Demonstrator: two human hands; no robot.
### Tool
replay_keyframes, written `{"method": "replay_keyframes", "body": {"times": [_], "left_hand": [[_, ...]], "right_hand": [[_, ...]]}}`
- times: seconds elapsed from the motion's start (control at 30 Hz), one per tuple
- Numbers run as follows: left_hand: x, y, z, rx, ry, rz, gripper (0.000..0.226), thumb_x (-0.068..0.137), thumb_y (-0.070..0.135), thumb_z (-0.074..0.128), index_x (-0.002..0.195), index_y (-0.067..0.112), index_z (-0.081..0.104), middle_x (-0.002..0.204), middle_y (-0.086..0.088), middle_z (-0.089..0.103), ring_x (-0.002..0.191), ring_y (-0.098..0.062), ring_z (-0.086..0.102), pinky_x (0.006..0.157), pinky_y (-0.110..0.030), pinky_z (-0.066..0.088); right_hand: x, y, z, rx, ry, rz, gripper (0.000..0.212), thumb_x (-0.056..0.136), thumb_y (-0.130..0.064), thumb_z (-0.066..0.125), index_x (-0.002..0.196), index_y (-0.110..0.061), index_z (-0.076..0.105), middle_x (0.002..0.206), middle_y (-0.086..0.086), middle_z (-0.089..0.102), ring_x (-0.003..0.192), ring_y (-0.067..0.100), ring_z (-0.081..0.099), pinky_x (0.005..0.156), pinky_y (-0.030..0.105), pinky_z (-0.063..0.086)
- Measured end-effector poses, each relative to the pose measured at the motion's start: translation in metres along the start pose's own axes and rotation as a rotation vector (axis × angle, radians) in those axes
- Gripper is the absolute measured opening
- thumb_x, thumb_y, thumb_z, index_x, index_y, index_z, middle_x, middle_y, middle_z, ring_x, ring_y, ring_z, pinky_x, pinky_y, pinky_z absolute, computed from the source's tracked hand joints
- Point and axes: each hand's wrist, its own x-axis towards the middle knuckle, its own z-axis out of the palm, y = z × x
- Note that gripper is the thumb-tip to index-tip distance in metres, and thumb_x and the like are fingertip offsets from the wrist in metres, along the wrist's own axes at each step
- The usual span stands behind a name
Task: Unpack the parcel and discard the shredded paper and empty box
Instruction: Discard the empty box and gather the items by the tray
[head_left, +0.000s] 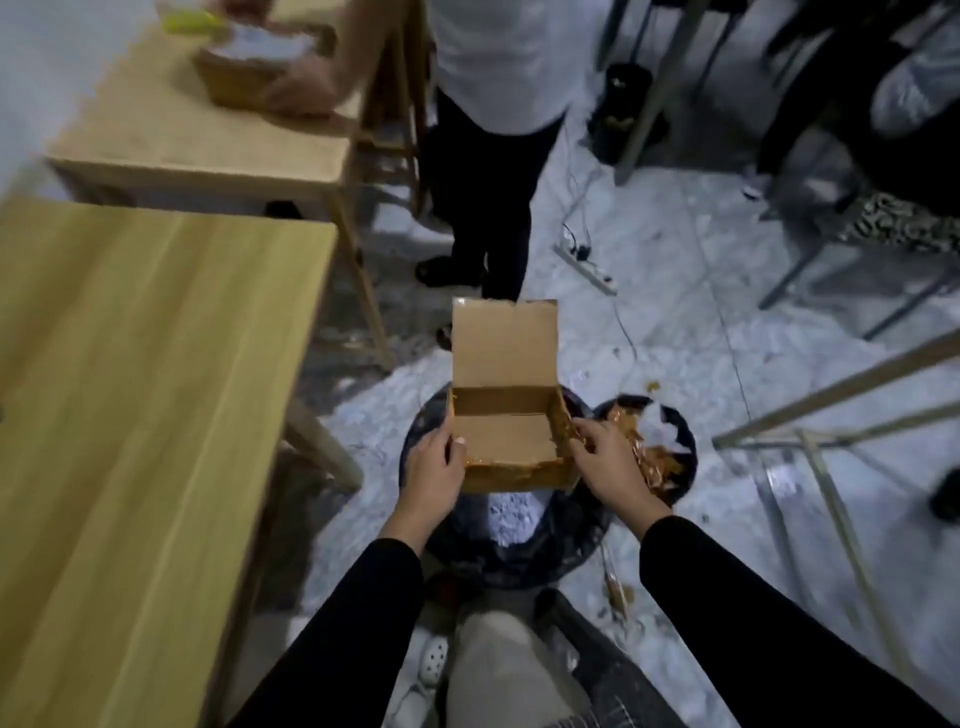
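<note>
You hold the open cardboard box (506, 447) with both hands above a black-lined bin (524, 551). Your left hand (434, 470) grips the box's left wall, thumb hooked over the rim and fingers wrapped round the outside. Your right hand (608, 462) pinches the right wall near its front corner, fingertips curled onto the glossy brown tape there. The box's lid flap (504, 343) stands up at the far side, and the interior shows bare cardboard (no contents visible). White shredded paper (506, 514) lies in the bin directly beneath the box. A second black bin (649, 447) sits just to the right, holding crumpled brown tape and white scraps. A light wooden table (140, 389) runs along your left. Ahead, another person in dark trousers (483, 182) stands beside a second table (197, 140), a hand on a blurred brown box (244, 78) there. Paper bits litter the pale floor (691, 291).
</note>
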Motion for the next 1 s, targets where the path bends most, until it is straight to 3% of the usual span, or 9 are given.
{"method": "replay_keyframes", "body": {"times": [0.07, 0.3, 0.43, 0.57, 0.77, 1.0], "left_hand": [[0.003, -0.018, 0.013, 0.112, -0.075, -0.048, 0.052, 0.101, 0.036, 0.034, 0.148, 0.015, 0.024, 0.152, -0.005, 0.03, 0.138, -0.023, 0.029, 0.112, -0.035, 0.029], [-0.013, -0.036, -0.013, 0.2, -0.047, 0.018, 0.052, 0.098, 0.038, 0.039, 0.143, 0.013, 0.033, 0.146, -0.011, 0.039, 0.134, -0.026, 0.034, 0.111, -0.039, 0.031], [-0.034, -0.024, -0.063, 0.175, 0.077, 0.095, 0.051, 0.099, 0.035, 0.041, 0.143, 0.01, 0.034, 0.149, -0.008, 0.034, 0.138, -0.023, 0.028, 0.112, -0.035, 0.025], [-0.068, -0.029, -0.13, 0.138, 0.256, 0.116, 0.049, 0.098, 0.031, 0.043, 0.14, 0.009, 0.036, 0.146, -0.009, 0.038, 0.134, -0.023, 0.033, 0.109, -0.033, 0.029], [-0.113, -0.068, -0.236, 0.094, 0.568, 0.009, 0.043, 0.097, 0.028, 0.044, 0.134, 0.006, 0.043, 0.14, -0.01, 0.044, 0.13, -0.025, 0.037, 0.107, -0.035, 0.03], [-0.162, -0.156, -0.338, -0.009, 1.132, -0.42, 0.043, 0.096, 0.021, 0.046, 0.131, -0.002, 0.043, 0.138, -0.021, 0.041, 0.13, -0.034, 0.035, 0.108, -0.041, 0.027]], "right_hand": [[-0.007, 0.019, 0.017, -0.039, -0.051, 0.086, 0.047, 0.096, -0.028, 0.045, 0.137, -0.008, 0.04, 0.139, 0.014, 0.043, 0.128, 0.029, 0.042, 0.103, 0.037, 0.037], [-0.032, 0.0, 0.04, -0.01, -0.173, 0.048, 0.048, 0.096, -0.022, 0.046, 0.14, -0.007, 0.032, 0.139, 0.016, 0.036, 0.122, 0.03, 0.042, 0.092, 0.026, 0.033], [-0.043, -0.061, 0.043, 0.013, -0.139, -0.08, 0.052, 0.097, -0.025, 0.045, 0.143, -0.009, 0.028, 0.149, 0.011, 0.027, 0.132, 0.027, 0.035, 0.103, 0.033, 0.034], [-0.055, -0.144, 0.062, 0.0, -0.141, -0.249, 0.051, 0.096, -0.025, 0.047, 0.141, -0.01, 0.032, 0.148, 0.011, 0.03, 0.13, 0.027, 0.037, 0.102, 0.033, 0.034], [-0.079, -0.271, 0.113, -0.087, -0.221, -0.533, 0.05, 0.094, -0.026, 0.049, 0.139, -0.009, 0.036, 0.141, 0.011, 0.038, 0.128, 0.025, 0.039, 0.102, 0.03, 0.033], [-0.083, -0.396, 0.209, -0.182, -0.455, -0.805, 0.049, 0.094, -0.025, 0.048, 0.139, -0.009, 0.037, 0.141, 0.01, 0.039, 0.131, 0.023, 0.038, 0.105, 0.028, 0.03]]}}
